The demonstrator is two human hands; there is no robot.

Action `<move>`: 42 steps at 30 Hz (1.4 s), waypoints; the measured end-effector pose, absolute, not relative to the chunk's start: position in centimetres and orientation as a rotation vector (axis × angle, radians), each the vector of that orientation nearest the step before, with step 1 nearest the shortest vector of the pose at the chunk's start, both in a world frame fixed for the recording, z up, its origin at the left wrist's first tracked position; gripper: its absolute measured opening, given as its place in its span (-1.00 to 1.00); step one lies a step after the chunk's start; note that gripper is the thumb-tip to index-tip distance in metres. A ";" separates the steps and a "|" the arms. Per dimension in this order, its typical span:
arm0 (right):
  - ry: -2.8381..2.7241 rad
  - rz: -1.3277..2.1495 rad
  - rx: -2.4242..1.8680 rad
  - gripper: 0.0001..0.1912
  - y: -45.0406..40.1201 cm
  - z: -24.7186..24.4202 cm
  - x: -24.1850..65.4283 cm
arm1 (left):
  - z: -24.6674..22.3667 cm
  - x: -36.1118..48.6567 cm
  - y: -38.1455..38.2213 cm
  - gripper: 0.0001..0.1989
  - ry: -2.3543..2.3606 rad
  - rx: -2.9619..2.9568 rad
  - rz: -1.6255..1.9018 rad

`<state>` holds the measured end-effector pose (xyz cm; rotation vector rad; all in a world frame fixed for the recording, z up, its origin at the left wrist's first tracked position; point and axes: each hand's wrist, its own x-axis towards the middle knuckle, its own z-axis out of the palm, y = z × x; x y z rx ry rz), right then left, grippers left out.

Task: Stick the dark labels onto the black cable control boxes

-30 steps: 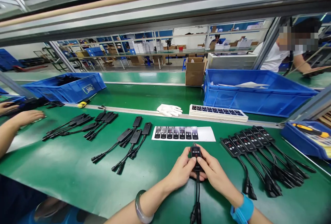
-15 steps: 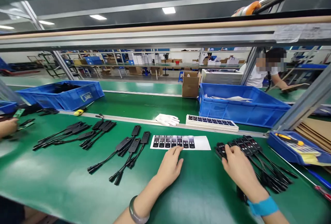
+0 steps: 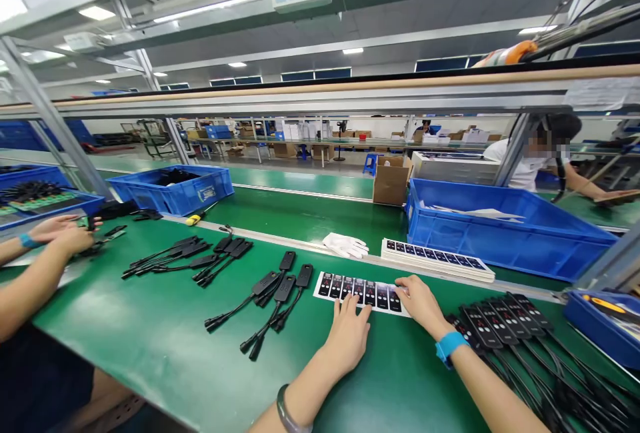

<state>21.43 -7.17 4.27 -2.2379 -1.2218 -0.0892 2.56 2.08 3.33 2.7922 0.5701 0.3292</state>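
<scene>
A white sheet of black labels [image 3: 347, 285] lies on the green bench in front of me. My left hand [image 3: 349, 333] rests at its lower edge, fingers spread with the tips on the labels. At the sheet's right end, my right hand [image 3: 420, 301] has thumb and forefinger closed on the sheet by the last label; whether a label is lifted is hidden. To the right, under my forearm, lie several black cabled controllers [image 3: 505, 323] with labels on their faces. More black controllers [image 3: 285, 288], backs up, lie left of the sheet.
Behind the sheet are a white glove [image 3: 346, 245] and a stack of label sheets [image 3: 435, 260]. Blue bins [image 3: 500, 240] stand beyond. A blue tray [image 3: 605, 330] sits far right. At the left, a co-worker's hands [image 3: 70, 233] handle small parts.
My right hand has moved left from the controllers to the right end of the label sheet. The left hand stays at the sheet, fingers now on the labels. The camera view has shifted.
</scene>
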 end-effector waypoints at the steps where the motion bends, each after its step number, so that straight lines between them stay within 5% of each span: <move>1: -1.202 -0.091 -2.197 -0.77 -6.9 4.2 21.3 | 3.3 2.5 2.0 -0.59 0.567 2.794 0.339; 9: -0.895 -0.133 -1.866 -0.68 -10.8 5.6 20.2 | 4.2 2.6 3.0 -0.63 0.663 2.768 0.455; 13: -0.680 0.022 -1.748 -0.65 -13.0 5.2 18.4 | 5.6 1.9 6.7 -0.58 1.179 2.616 0.644; 18: -0.716 0.146 -1.720 -0.61 -13.5 3.3 16.4 | 5.8 0.0 10.6 -0.76 1.525 2.388 0.772; 26: -0.763 0.196 -1.595 -0.70 -13.5 3.9 15.1 | 6.6 0.2 8.6 -0.65 1.079 2.143 0.849; 42: -0.736 0.272 -1.582 -0.76 -13.3 5.3 13.9 | 5.3 2.3 -1.9 -0.52 0.310 1.111 0.056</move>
